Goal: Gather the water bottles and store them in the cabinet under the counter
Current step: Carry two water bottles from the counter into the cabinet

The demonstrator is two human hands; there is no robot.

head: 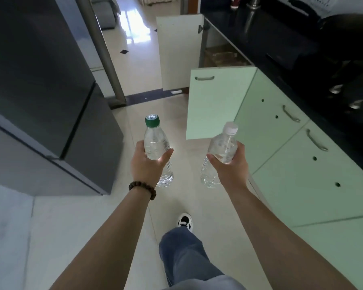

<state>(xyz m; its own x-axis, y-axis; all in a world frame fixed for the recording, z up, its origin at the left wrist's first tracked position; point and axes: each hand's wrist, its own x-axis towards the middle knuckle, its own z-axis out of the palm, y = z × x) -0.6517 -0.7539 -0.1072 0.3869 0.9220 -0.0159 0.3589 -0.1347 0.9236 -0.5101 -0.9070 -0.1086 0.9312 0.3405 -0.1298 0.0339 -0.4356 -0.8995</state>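
- Green-capped water bottle point(156, 143): upright, clear, held around its middle by the left hand point(148, 164), fingers and thumb curled round it; carried above the floor point(134, 59).
- White-capped water bottle point(220, 153): tilted slightly, gripped likewise by the right hand point(232, 164), fingers wrapped round the body.
- Open cabinet doors: a pale green door point(216, 105) stands swung out just ahead of the bottles; a white door point(179, 53) stands open beyond it.
- Cabinet interior point(220, 55): visible between the two doors, beneath the black tabletop point(281, 49); contents unclear.
- Refrigerator point(40, 80): dark, at left, well apart from the cabinets.
- Progress: two bottles are gathered and in hand, and the cabinet is open; storing them remains. Whether further bottles remain elsewhere cannot be told.
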